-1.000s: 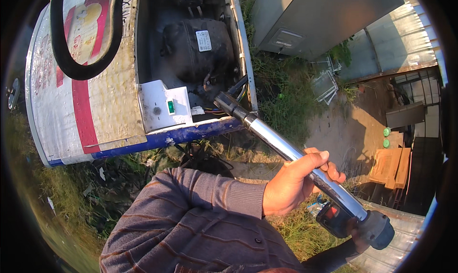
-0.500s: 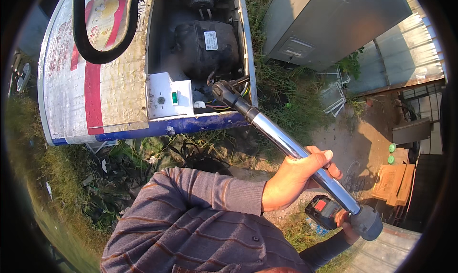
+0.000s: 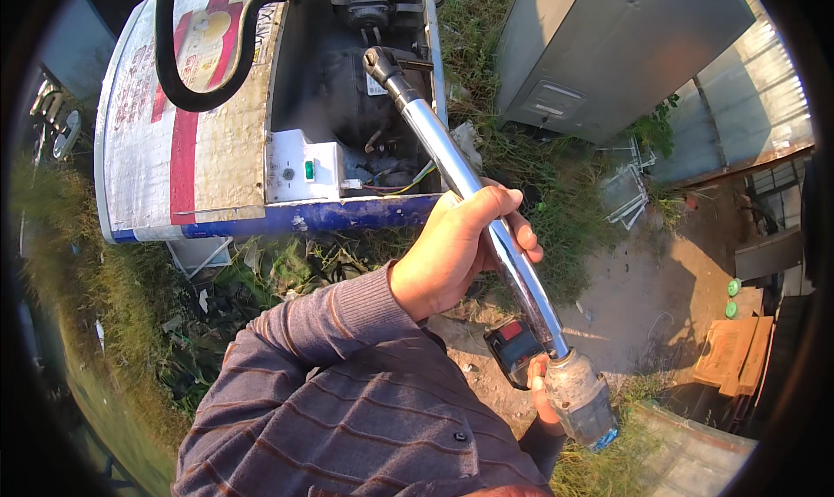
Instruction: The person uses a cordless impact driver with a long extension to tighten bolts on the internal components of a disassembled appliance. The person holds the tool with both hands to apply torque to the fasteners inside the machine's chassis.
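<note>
My left hand (image 3: 460, 245) is wrapped round the long chrome shaft of a cordless power wrench (image 3: 441, 145). Lower down, my right hand (image 3: 544, 394) has its fingers closed at the grip, between the grey motor housing (image 3: 580, 394) and the black battery (image 3: 512, 349); part of that hand is hidden. At the far end, the dark ratchet head (image 3: 382, 65) hangs over a black compressor (image 3: 340, 93) inside an opened appliance (image 3: 221, 149); I cannot tell whether it touches anything. A white switch box (image 3: 295, 171) with a green rocker sits at the opening's near corner, with coloured wires (image 3: 404, 187) beside it.
A bent black pipe (image 3: 191, 102) stands out over the appliance's stained panel. To the right is a large grey metal cabinet (image 3: 599, 54) on grass. White frames (image 3: 627, 188), orange-brown boards (image 3: 730, 354) and metal sheets (image 3: 747, 106) lie farther right. Weeds and scrap (image 3: 208, 323) fill the left side.
Both hands have moved left with the wrench. Its ratchet head has risen from the compressor's near edge, by the wires, to over the compressor, and the shaft now stands steeper.
</note>
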Demonstrator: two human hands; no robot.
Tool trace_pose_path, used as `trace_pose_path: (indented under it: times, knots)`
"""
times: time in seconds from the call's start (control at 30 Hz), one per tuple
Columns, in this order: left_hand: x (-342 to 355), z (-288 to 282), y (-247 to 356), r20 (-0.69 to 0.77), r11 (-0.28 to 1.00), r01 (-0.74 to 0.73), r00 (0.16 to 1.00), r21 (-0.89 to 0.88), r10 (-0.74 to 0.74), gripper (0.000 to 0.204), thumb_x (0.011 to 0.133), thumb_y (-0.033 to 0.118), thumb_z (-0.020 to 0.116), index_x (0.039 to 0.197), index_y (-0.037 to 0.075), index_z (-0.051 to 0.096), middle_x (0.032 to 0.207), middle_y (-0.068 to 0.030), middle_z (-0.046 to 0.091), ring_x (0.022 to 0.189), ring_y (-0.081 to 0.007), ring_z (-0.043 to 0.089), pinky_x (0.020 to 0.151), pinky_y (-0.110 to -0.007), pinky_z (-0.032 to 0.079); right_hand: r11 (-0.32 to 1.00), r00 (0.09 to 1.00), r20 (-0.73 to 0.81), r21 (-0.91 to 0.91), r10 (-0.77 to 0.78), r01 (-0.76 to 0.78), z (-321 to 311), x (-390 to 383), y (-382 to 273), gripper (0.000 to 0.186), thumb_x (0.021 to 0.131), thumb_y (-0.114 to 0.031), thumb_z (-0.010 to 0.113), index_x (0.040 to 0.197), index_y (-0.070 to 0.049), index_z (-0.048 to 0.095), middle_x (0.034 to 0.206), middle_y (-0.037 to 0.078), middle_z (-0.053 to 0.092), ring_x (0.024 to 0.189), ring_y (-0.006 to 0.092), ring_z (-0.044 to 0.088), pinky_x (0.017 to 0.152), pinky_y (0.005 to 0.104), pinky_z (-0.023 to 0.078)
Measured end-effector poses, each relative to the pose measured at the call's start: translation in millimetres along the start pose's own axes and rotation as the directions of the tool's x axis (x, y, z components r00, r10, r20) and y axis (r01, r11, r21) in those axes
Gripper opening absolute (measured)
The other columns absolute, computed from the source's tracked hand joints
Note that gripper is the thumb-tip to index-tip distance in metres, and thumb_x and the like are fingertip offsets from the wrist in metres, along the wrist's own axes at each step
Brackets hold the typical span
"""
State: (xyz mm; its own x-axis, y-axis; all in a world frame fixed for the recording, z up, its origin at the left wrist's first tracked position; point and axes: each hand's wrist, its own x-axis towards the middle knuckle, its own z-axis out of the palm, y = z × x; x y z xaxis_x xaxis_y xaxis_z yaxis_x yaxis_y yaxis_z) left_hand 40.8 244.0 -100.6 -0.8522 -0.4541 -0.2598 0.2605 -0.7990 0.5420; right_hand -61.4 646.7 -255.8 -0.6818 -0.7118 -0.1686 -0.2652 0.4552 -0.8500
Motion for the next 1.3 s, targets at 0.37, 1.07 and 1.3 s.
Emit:
trace_pose_path:
  times: [0.37,1.07,1.3]
  knots:
    - [20.2,-26.2,43.8,-0.187,0.990,0.053,0.982,0.129,-0.028,0.021,0.097,0.024,0.062,0.103,0.004,0.058,0.082,-0.0111,0.070,0.077,-0.0264,0.072,0.077,-0.040,0.061,0.809,0.850,0.133,-0.260,-0.510,0.527,41.9,72.9,-115.4,0.035,0.096,-0.026,0.070,0.121,-0.001,0.064,0.105,0.012,0.069,0.091,0.0265,0.068,0.082,0.0396,0.056]
    - [22.6,-49.1,142.0,-0.140,0.579,0.169,0.986,0.797,-0.095,0.040,0.101,0.038,0.065,0.100,-0.002,0.068,0.075,-0.0085,0.072,0.065,-0.0155,0.072,0.055,-0.026,0.057,0.414,0.843,0.093,-0.839,-0.530,0.353,79.0,100.7,-161.4,0.025,0.093,-0.017,0.075,0.109,0.001,0.076,0.111,0.018,0.075,0.100,0.0337,0.073,0.086,0.0443,0.060]
    - [61.2,-102.9,205.2,0.319,-0.603,0.082,0.789,0.793,0.526,0.050,0.088,0.019,0.067,0.135,0.003,0.061,0.107,-0.0180,0.074,0.100,-0.0379,0.070,0.092,-0.044,0.055,0.361,0.761,0.177,-0.799,-0.624,0.481,75.8,113.3,-207.9,0.022,0.096,-0.017,0.071,0.111,0.000,0.075,0.109,0.014,0.076,0.097,0.0265,0.074,0.083,0.0381,0.061]
